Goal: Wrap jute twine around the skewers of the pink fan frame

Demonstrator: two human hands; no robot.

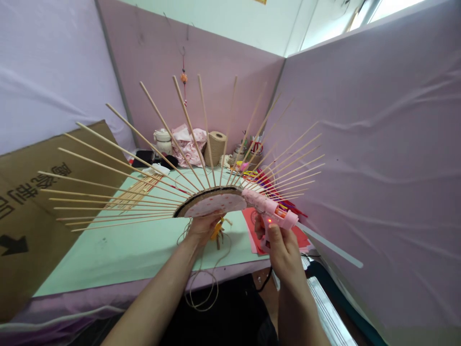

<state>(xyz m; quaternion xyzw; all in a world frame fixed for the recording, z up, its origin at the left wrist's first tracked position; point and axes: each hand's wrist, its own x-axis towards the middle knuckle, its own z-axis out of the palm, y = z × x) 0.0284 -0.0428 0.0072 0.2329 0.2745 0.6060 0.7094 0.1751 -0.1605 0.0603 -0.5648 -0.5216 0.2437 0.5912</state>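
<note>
My left hand (203,227) grips from below a cardboard disc (212,203) with pink dotted paper on its face; several thin wooden sticks (118,173) fan out from its rim like spokes. My right hand (283,250) is closed round the grip of a pink hot glue gun (271,210), whose nozzle touches the disc's right edge. A clear glue stick (331,246) juts out of the gun's back toward the right. Loose twine (205,283) hangs from under the disc over the table's front edge.
The green table (118,250) carries red paper (252,226), spare sticks (133,192), a twine spool (216,148), pink cloth (187,142), a white jar (163,140) and coloured supplies (252,146) at the back. Cardboard (32,192) leans at the left. Pink fabric partitions (378,144) enclose the space.
</note>
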